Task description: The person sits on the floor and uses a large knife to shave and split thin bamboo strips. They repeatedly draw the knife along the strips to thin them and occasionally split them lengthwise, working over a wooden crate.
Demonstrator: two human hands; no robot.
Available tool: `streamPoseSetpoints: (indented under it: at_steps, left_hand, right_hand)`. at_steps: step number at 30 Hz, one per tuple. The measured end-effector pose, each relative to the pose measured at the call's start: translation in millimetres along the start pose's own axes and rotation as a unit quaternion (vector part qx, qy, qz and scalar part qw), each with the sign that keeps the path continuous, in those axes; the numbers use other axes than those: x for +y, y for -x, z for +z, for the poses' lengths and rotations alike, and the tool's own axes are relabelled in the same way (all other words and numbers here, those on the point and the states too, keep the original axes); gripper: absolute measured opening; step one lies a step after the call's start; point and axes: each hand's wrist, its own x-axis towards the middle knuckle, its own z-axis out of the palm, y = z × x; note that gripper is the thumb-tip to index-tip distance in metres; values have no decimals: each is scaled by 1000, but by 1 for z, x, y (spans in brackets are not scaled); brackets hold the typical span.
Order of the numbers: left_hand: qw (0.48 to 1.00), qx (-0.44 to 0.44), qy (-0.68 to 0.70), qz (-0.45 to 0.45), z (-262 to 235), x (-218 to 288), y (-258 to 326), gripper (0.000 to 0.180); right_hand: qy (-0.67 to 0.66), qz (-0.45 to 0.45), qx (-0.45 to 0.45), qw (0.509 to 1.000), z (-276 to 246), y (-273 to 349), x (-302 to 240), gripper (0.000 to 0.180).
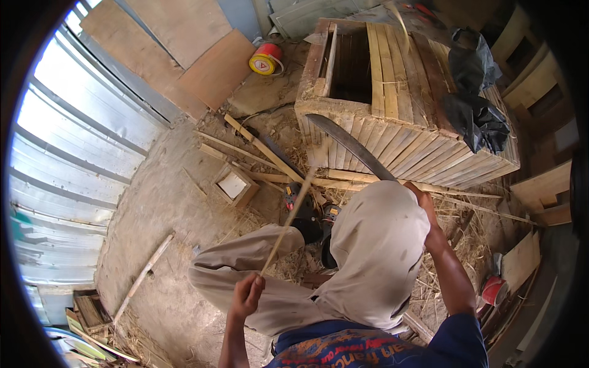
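My left hand (248, 294) is closed round the lower end of a thin wooden strip (286, 222), which slants up and away in front of my left leg. On the far side of my raised right knee, my right hand (421, 197) grips a machete; the knee partly hides its handle. The machete's long dark curved blade (350, 146) points up and left, in front of the slatted side of a wooden box (392, 144). Blade and strip are apart. My feet, in dark sandals (300, 199), rest between my hands and the box.
Loose slats (264, 147) and shavings litter the floor around a small wooden box (235, 184). A red and yellow bucket (265, 59) stands beyond, near leaning plywood sheets (215, 72). Black plastic (478, 119) drapes over the big box. A pole (144, 276) lies at left; a red can (494, 291) sits at right.
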Motion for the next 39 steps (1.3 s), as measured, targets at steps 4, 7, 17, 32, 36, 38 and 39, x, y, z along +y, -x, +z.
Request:
streamPoseSetpoints:
  at_steps: [4, 7, 17, 32, 36, 38, 39]
  left_hand:
    - [995, 26, 80, -45, 23, 17, -48, 33]
    - [988, 1, 154, 5, 65, 53, -106, 33]
    - [978, -12, -16, 207, 93, 89, -132, 24]
    - [987, -14, -1, 160, 81, 67, -94, 26]
    - [973, 41, -63, 217, 103, 90, -141, 22]
    - [947, 81, -140, 277, 98, 84, -130, 18]
    - [957, 56, -142, 246, 90, 75, -117, 16]
  right_hand:
    - [83, -31, -30, 996, 1, -9, -7, 23]
    - [89, -76, -74, 990, 0, -20, -26, 27]
    - [145, -127, -99, 976, 1, -37, -44, 25]
    - [84, -109, -149, 979, -4, -36, -47, 17]
    - [109, -159, -149, 970, -2, -38, -61, 20]
    - [98, -139, -128, 977, -3, -34, -57, 19]
    - [92, -141, -120, 978, -4, -30, -50, 18]
